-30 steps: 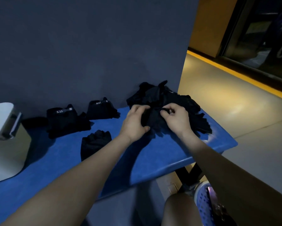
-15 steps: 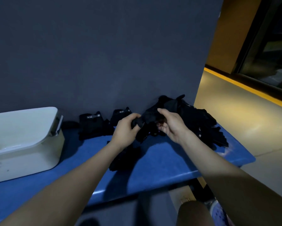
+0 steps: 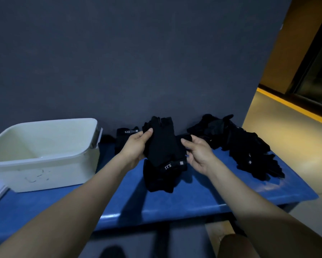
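My left hand (image 3: 136,145) grips the left side of a black fingerless glove (image 3: 163,144) held upright above the blue table (image 3: 203,198), its cuff label at the bottom. My right hand (image 3: 198,154) is beside the glove's right edge, thumb and fingers spread and curved toward it; whether it touches is unclear. Right below the held glove another black glove (image 3: 159,180) lies flat on the table. A loose pile of black gloves (image 3: 244,146) sits at the table's right end.
A white plastic tub (image 3: 44,153) stands on the table's left part. A folded black glove (image 3: 125,135) lies against the dark wall behind my left hand. The table's right edge drops to a beige floor with a yellow stripe. My knee shows at bottom right.
I lifted a glove out of the pile and carried it left and up, turning it upright. My right hand has loosened from it. The view has swung left, bringing the tub into sight.
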`<action>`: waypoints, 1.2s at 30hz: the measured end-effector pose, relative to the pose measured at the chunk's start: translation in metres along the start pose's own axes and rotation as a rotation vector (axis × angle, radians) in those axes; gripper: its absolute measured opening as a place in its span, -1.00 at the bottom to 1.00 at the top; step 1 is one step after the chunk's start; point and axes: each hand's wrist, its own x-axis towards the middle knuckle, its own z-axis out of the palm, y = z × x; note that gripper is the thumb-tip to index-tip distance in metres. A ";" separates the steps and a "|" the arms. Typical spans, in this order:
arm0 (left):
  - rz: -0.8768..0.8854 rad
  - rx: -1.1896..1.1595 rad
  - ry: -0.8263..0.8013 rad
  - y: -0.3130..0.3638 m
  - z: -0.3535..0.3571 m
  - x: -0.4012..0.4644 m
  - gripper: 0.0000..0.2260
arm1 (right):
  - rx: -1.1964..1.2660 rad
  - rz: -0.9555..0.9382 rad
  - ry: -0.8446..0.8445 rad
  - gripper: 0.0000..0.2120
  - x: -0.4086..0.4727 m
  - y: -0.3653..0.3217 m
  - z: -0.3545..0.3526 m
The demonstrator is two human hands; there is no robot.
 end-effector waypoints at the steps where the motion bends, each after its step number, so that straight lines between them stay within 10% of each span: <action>1: -0.023 -0.009 0.011 0.000 -0.002 -0.001 -0.76 | -0.003 0.010 0.019 -0.83 -0.001 0.002 0.004; 9: -0.130 -0.178 0.027 -0.003 -0.009 -0.010 -0.88 | 0.033 0.161 0.128 -0.89 -0.003 0.005 0.014; 22: -0.047 -0.036 -0.094 -0.011 0.003 -0.012 -0.29 | -0.010 0.125 0.212 -0.86 -0.009 0.005 0.016; 29: -0.124 0.041 -0.013 -0.011 0.001 -0.011 -0.65 | -0.063 0.109 0.378 -0.62 -0.003 0.006 0.010; 36: -0.131 -0.133 0.079 -0.017 0.007 -0.010 -0.57 | -0.097 0.312 0.289 -0.53 -0.009 0.008 0.011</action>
